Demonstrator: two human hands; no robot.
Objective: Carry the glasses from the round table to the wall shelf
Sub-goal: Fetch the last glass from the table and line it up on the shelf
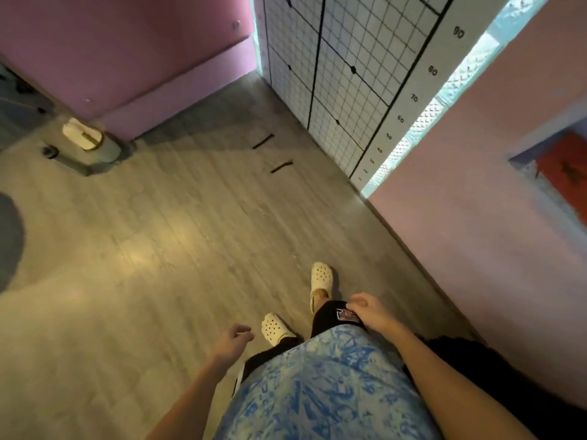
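No glasses, round table or wall shelf show in the head view. My left hand (233,339) hangs low at the bottom centre, fingers loosely curled, holding nothing. My right hand (370,311) hangs beside my right thigh, fingers loosely curled and empty too. Both arms reach down from the bottom edge, on either side of my blue patterned shirt. My feet in pale clogs stand on the grey wood-look floor, the right foot ahead of the left.
A pink wall (133,52) stands ahead left, and a white grid panel with a number scale (359,77) ahead. A pink wall (476,192) runs along the right. A pale cylinder on a metal base (92,144) stands at the left. Two dark strips (281,166) lie on the floor.
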